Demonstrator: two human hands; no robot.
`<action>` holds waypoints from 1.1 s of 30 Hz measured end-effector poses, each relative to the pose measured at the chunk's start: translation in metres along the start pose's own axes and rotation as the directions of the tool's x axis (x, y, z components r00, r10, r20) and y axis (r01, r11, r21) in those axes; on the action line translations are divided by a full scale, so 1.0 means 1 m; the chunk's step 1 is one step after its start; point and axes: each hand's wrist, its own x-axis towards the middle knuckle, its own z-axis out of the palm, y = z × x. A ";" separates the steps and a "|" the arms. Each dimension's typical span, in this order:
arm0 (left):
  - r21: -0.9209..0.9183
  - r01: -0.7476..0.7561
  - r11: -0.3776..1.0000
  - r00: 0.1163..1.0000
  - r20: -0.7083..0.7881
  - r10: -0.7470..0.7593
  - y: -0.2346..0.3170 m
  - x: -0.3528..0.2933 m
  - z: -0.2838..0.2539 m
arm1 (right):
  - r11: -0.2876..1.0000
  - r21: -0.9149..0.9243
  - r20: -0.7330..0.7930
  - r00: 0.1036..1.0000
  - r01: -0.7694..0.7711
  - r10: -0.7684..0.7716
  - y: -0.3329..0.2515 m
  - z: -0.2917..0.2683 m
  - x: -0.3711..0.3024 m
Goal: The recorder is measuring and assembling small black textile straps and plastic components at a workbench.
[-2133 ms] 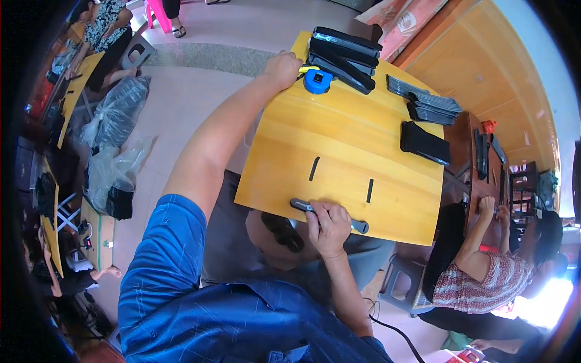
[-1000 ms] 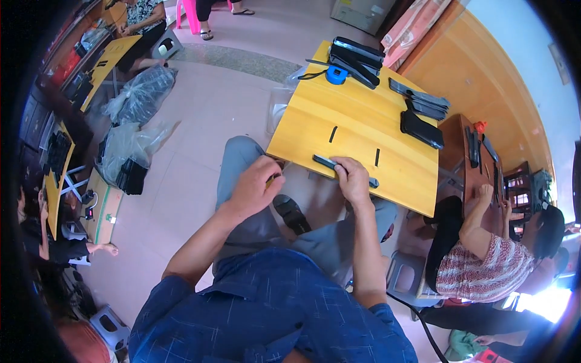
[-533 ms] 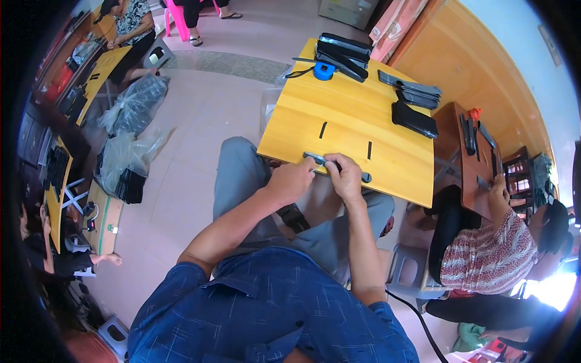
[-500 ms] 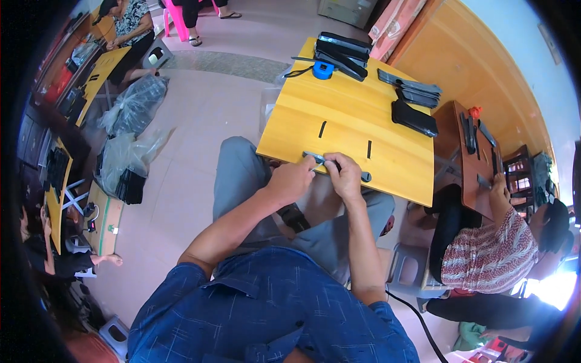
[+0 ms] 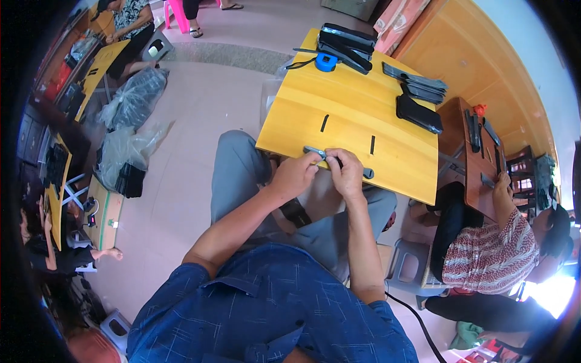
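At the near edge of a yellow wooden table, both my hands are closed on one dark strap with rounded ends. My left hand pinches it near its left end, which pokes out past the fingertips. My right hand grips it farther right, thumb and fingers pressed together. The strap's middle is hidden beneath my fingers. Beyond my hands, two short black strips lie apart on the tabletop. My knees are under the table.
Black strap stacks sit at the table's far end beside a blue tape measure. More dark pieces are piled along the right edge. A person in a patterned shirt works at a brown table on the right. Plastic bags lie on the left floor.
My fingers have shifted slightly on the strap, with the left thumb and fingertips in a changed pinch. Both hands stay at the table's near edge. The whole view has tilted a little.
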 end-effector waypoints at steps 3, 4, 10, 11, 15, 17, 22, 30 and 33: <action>-0.021 -0.012 1.000 1.000 -0.018 0.011 -0.005 0.002 0.004 | 1.000 0.005 -0.001 1.000 0.004 -0.004 -0.002 0.000 0.000; -0.058 -0.011 0.998 1.000 -0.021 0.010 -0.007 0.003 0.005 | 1.000 0.006 -0.002 1.000 0.005 -0.005 -0.003 0.000 0.001; -0.257 0.123 0.958 0.992 0.067 -0.110 -0.005 0.004 0.008 | 0.999 0.003 0.006 0.999 0.043 -0.043 -0.002 -0.003 0.000; -0.336 0.209 0.919 0.977 0.114 -0.180 -0.003 0.004 0.008 | 0.999 0.004 0.010 0.999 0.045 -0.045 -0.002 -0.002 -0.001; -0.225 0.109 0.968 0.993 -0.027 -0.118 -0.008 0.004 0.023 | 0.999 0.005 0.004 0.999 0.052 -0.052 -0.001 -0.001 -0.002; -0.196 0.110 0.974 0.984 -0.119 -0.135 -0.002 0.004 0.022 | 0.998 0.006 0.002 0.998 0.060 -0.060 0.000 0.000 -0.003; -0.338 0.232 0.912 0.971 0.018 -0.240 0.010 0.011 0.005 | 0.999 0.017 0.021 0.999 -0.034 0.034 0.000 -0.001 -0.003; -0.601 0.531 0.597 0.847 0.384 -0.368 0.002 -0.005 0.013 | 0.999 0.042 0.007 1.000 -0.007 0.007 -0.004 -0.002 -0.001; -0.513 0.467 0.720 0.879 0.359 -0.314 -0.006 -0.007 0.017 | 0.999 0.039 0.013 1.000 -0.003 0.003 -0.006 -0.002 0.000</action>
